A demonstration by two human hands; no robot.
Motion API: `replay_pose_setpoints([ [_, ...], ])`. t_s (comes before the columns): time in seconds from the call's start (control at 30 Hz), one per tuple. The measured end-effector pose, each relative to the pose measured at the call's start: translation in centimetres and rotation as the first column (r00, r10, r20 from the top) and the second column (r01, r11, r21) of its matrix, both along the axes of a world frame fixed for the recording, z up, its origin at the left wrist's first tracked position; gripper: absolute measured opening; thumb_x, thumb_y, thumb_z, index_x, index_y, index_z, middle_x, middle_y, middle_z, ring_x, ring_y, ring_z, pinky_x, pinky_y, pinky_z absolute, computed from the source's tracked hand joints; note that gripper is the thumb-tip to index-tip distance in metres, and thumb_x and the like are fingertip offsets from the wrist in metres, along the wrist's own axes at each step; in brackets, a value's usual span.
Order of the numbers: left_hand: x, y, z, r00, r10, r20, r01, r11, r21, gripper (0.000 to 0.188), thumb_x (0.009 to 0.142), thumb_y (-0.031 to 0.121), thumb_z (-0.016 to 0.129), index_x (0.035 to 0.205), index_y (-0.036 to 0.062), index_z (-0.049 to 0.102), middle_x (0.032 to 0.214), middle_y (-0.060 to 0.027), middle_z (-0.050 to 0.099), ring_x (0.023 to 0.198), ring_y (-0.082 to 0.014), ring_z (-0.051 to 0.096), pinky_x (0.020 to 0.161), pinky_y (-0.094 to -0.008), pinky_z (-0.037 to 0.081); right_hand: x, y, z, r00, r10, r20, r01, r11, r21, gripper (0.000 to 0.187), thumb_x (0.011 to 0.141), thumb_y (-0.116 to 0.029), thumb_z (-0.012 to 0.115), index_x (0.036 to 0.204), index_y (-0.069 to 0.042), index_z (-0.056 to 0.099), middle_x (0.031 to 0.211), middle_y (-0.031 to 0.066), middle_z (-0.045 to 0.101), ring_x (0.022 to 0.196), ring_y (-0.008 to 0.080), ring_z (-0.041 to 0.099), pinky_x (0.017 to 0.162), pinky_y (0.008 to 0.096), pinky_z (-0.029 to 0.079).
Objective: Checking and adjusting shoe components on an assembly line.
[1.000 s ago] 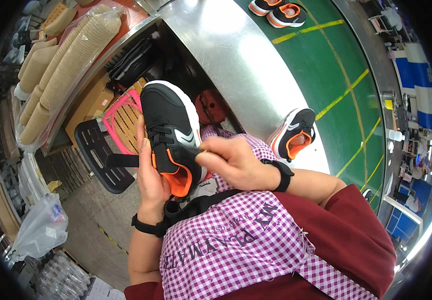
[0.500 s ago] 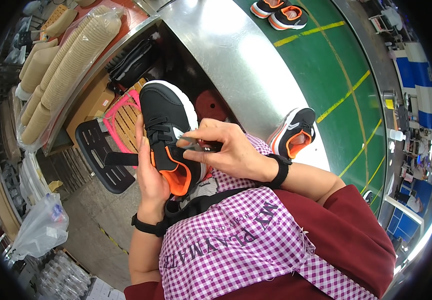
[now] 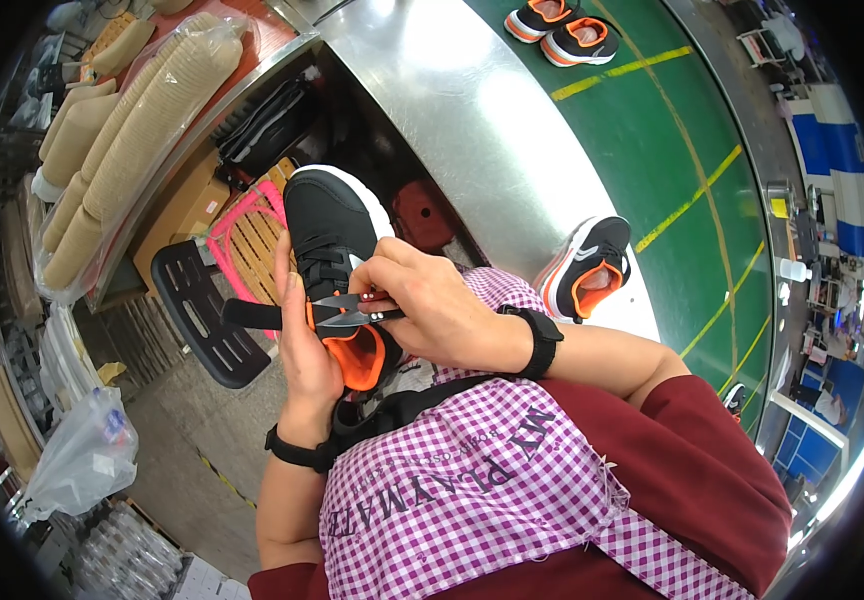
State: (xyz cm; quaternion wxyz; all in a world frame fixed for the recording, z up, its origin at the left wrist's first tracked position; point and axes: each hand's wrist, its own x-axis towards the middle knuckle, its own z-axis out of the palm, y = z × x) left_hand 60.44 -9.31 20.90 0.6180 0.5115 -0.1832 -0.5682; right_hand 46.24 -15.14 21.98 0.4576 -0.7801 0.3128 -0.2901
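Observation:
My left hand is closed around the side of a black sneaker with a white sole and orange lining, its toe pointing away from me. A black strap sticks out to the left past my fingers. In my right hand is a pair of thread snips with red on the handle. Their blades lie over the shoe's tongue, pointing left toward the strap; whether they touch it I cannot tell. A similar sneaker rests on the metal ledge to my right.
Beyond the metal ledge, a green belt with yellow lines carries a pair of sneakers. Plastic-wrapped beige stacks stand at the far left. A pink-framed slatted seat, a black slotted plate and a plastic bag are lower left.
My right hand has turned and shifted left, bringing the snips' blades across the shoe opening. The sneakers on the belt have moved slightly toward me.

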Motion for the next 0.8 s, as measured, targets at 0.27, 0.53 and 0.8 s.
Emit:
replay_pose_setpoints([
  [0.27, 0.5, -0.2, 0.8, 0.996, 0.007, -0.09, -0.009, 1.0, -0.024, 0.046, 0.098, 0.024, 0.025, 0.142, 0.0106, 0.023, 0.14, -0.0084, 0.035, 0.125, -0.0207, 0.04, 0.104, -0.0347, 0.034, -3.1, -5.3, 1.1, 0.943, -0.275, 0.187, 0.07, 0.715, 0.696, 0.021, 0.094, -0.028, 0.05, 0.091, -0.007, 0.052, 0.064, -0.0053, 0.041, 0.054, 0.0017, 0.038, 0.047, 0.0177, 0.033],
  [0.53, 0.4, -0.7, 0.9, 0.992, -0.06, -0.107, 0.052, 0.996, -0.078, 0.046, 0.098, 0.024, 0.024, 0.142, 0.011, 0.023, 0.142, -0.0068, 0.033, 0.127, -0.021, 0.038, 0.105, -0.0352, 0.032, -0.8, -15.4, -6.5, 0.914, -0.386, -0.128, 0.398, 0.786, 0.472, 0.044, 0.087, -0.032, 0.06, 0.111, 0.004, 0.051, 0.078, 0.0062, 0.053, 0.059, 0.0129, 0.051, 0.053, 0.0254, 0.043],
  [0.8, -0.4, -0.2, 0.3, 0.995, -0.1, -0.028, 0.096, 0.988, -0.123, 0.077, 0.089, 0.052, 0.047, 0.145, 0.0139, 0.012, 0.138, -0.0105, 0.035, 0.122, -0.0214, 0.042, 0.101, -0.0353, 0.037, 2.1, -13.7, -0.5, 0.987, -0.068, 0.149, 0.047, 0.989, 0.141, 0.035, 0.086, -0.034, 0.058, 0.101, -0.003, 0.063, 0.077, 0.0083, 0.066, 0.071, 0.017, 0.063, 0.065, 0.0305, 0.05],
])
